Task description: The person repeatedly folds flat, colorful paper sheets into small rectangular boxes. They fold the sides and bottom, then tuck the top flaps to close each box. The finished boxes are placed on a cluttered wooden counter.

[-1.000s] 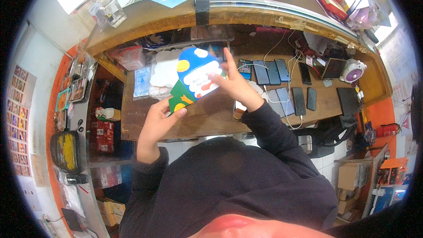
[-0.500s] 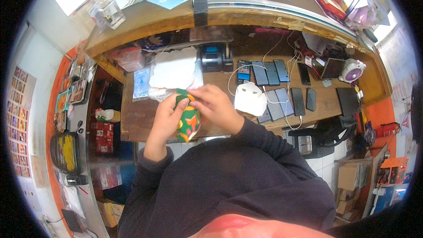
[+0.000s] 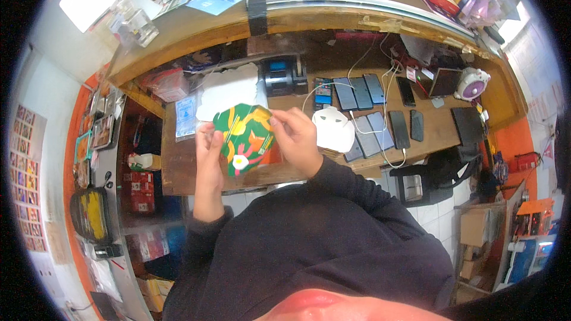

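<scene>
Between my two hands is a green sheet of card point(image 3: 248, 139) with yellow, orange, pink and white printed shapes, facing up in a wide panel. Its left edge is pinched by my left hand point(image 3: 209, 150), thumb toward me. At the upper right edge, my right hand point(image 3: 295, 138) grips it with thumb and fingers. Just beyond it lies a stack of white scallop-edged card pieces point(image 3: 231, 89). To the right of my right hand sits another white card stack point(image 3: 334, 131), with two small green-showing slots in its top piece.
Several phones point(image 3: 392, 128) and white cables cover the desk's right side, near a small white-and-purple fan point(image 3: 474, 85). A black printer-like device point(image 3: 284, 76) stands at the back, beside a blue-and-white packet point(image 3: 185, 116). A raised wooden shelf point(image 3: 333, 21) spans the far edge.
The card, narrow and folded between my fingers before, is now spread into a broader panel. My hands have moved apart. The view has shifted slightly.
</scene>
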The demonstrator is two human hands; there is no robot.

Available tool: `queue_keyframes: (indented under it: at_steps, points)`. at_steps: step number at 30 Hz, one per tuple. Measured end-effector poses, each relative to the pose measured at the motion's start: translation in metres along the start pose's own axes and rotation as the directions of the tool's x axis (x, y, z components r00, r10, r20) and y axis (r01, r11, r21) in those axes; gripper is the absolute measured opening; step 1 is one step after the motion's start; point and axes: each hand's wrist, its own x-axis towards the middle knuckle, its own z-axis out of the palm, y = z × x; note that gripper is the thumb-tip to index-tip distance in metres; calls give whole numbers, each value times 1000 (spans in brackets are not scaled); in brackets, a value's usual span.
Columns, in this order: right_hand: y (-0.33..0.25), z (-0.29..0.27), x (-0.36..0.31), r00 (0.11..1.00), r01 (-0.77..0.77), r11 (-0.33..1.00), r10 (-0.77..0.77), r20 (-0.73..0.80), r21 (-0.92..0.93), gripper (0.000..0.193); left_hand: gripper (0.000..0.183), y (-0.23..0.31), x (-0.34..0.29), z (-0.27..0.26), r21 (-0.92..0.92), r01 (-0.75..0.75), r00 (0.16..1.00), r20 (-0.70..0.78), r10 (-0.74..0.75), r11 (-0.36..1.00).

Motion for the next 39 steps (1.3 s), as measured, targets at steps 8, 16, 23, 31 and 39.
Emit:
queue_keyframes:
  at_steps: [8,16,23,31,39]
  points:
    - [3,-16,7,926,153,982,-182,331,110,44,35,6,-18,-7,-17,350,901,281,-331,937]
    - [-4,-41,17,836,213,957,-283,470,196,27,38,16,-22,0,-88,492,814,400,-422,866]
    - [-13,-46,15,820,375,924,-366,440,68,21,38,27,-18,5,-70,448,829,406,-385,891]
    - [-21,-61,18,806,282,933,-357,473,224,17,39,23,-19,4,-103,546,737,531,-418,832]
    - [-18,-72,18,744,320,884,-457,487,341,14,51,24,-35,14,30,531,725,502,-473,847]
